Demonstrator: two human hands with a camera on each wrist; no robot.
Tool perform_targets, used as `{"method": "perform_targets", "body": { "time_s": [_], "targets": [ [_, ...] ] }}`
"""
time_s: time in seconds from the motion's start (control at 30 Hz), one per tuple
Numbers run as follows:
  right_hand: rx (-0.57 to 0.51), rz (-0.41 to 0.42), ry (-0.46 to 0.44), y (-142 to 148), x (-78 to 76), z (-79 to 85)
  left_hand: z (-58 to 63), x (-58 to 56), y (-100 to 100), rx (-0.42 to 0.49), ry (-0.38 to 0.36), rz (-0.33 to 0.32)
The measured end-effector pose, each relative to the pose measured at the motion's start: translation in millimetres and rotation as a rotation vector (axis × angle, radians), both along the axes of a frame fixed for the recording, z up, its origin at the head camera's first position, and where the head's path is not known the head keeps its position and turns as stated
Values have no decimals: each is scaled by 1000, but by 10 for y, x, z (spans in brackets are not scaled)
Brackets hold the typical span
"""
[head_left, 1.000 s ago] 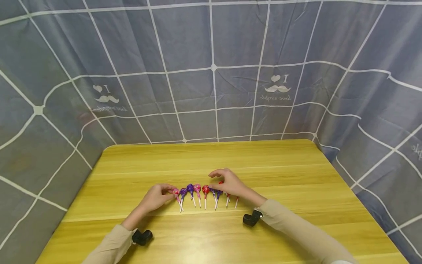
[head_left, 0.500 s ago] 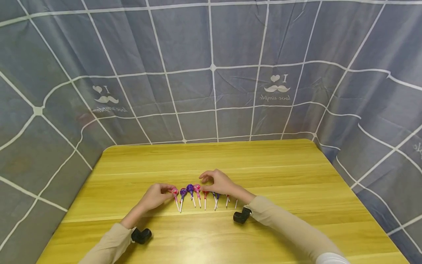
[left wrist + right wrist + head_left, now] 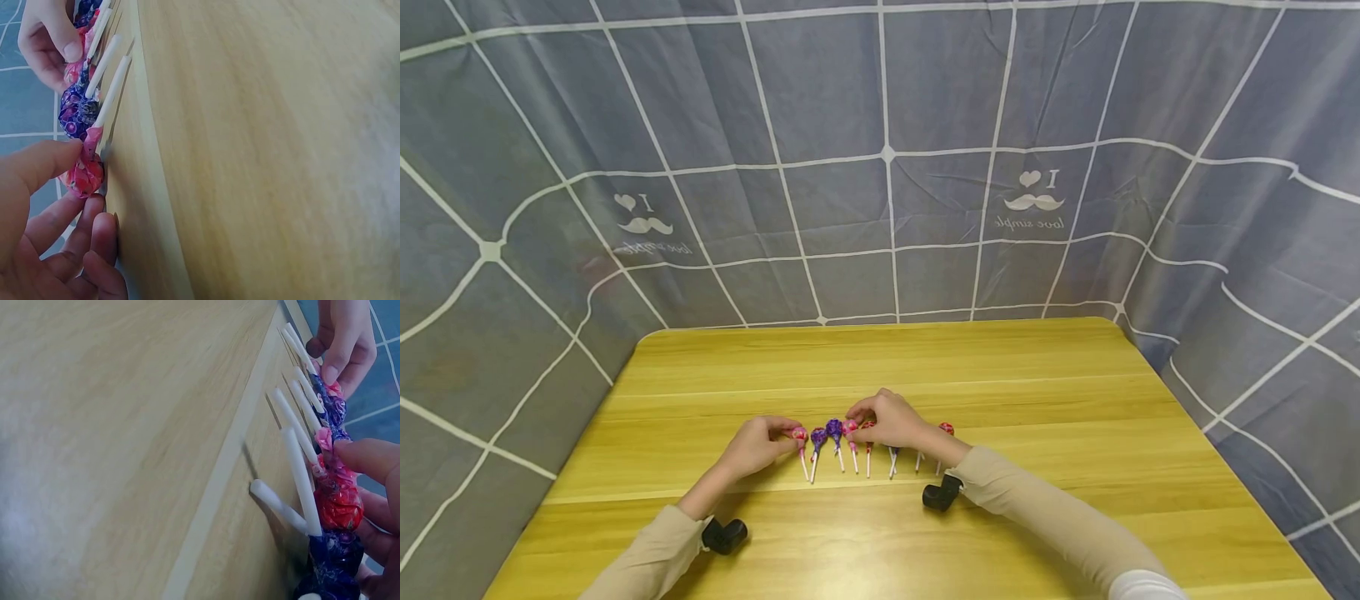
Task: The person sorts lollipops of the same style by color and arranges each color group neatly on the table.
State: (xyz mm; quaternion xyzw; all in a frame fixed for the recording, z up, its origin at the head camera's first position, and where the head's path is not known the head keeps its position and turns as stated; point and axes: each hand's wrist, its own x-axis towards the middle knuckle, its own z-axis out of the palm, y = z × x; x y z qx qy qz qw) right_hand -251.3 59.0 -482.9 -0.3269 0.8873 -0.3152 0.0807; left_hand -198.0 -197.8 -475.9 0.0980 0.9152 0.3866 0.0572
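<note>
Lollipops with white sticks lie in a row, sticks toward the person. In the head view my left hand (image 3: 758,447) pinches the pink lollipop (image 3: 801,434) at the left end; thumb and fingertips hold its wrapped head (image 3: 84,178) in the left wrist view. Two purple lollipops, one (image 3: 818,437) and another (image 3: 834,428), lie between the hands. My right hand (image 3: 892,423) pinches a second pink lollipop (image 3: 850,427), its thumb on the wrapper. Beside that, a red lollipop (image 3: 340,509) and a dark purple one (image 3: 334,556) show in the right wrist view, partly behind fingers.
The wooden table (image 3: 850,533) has a grey checked cloth (image 3: 820,208) hanging behind and at both sides. Another red lollipop (image 3: 947,428) peeks out beyond the right forearm, which covers some of the row. Black wrist cameras sit on both sleeves.
My right hand has moved left along the row, from the purple and red lollipops to the second pink one. The left pink lollipop's stick has swung away from the purple one's stick.
</note>
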Motion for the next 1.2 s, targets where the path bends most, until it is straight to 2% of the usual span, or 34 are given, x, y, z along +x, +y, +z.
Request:
{"method": "perform_targets", "body": {
  "time_s": [0.47, 0.93, 1.07, 1.2],
  "targets": [
    [37, -16, -8, -42, 39, 72, 31, 1, 14, -6, -53, 16],
    [-63, 17, -89, -2, -10, 42, 71, 4, 11, -1, -59, 34],
    [-88, 10, -130, 29, -16, 54, 90, -8, -9, 6, -63, 41],
    [-99, -17, -132, 53, -42, 47, 127, -31, -33, 23, -71, 53]
  ]
}}
